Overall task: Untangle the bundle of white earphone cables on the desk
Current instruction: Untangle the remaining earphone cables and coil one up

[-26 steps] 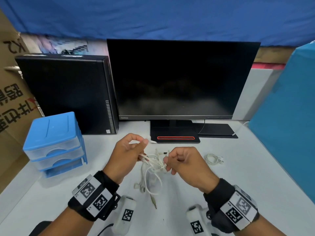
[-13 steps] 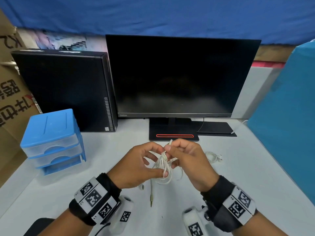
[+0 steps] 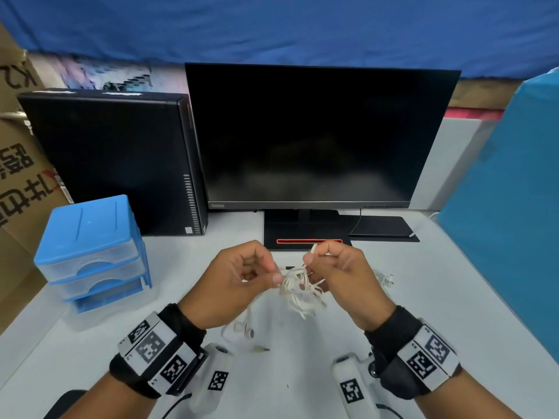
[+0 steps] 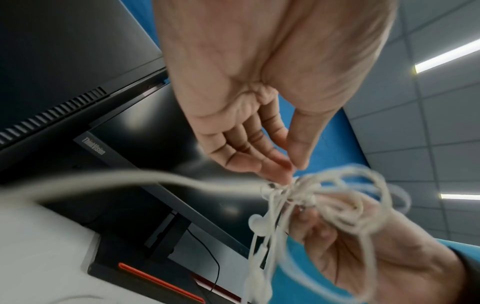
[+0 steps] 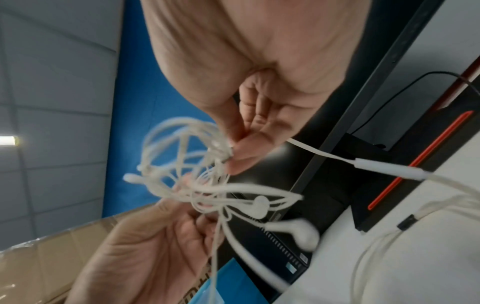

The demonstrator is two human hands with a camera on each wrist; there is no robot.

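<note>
We hold the tangled earphone bundle (image 3: 298, 287) above the desk (image 3: 423, 313) just in front of the monitor base (image 3: 305, 234), left hand (image 3: 239, 282) pinching one side, right hand (image 3: 341, 273) pinching the other, loose ends dangling.

Both my forearms reach forward, wrists raised above the tabletop (image 3: 423, 297), hands close together and facing each other. My left hand (image 3: 239, 282) pinches the cable bundle (image 3: 298, 287) between thumb and fingertips, other fingers curled. My right hand (image 3: 341, 273) pinches it too, thumb against bent forefinger.
</note>
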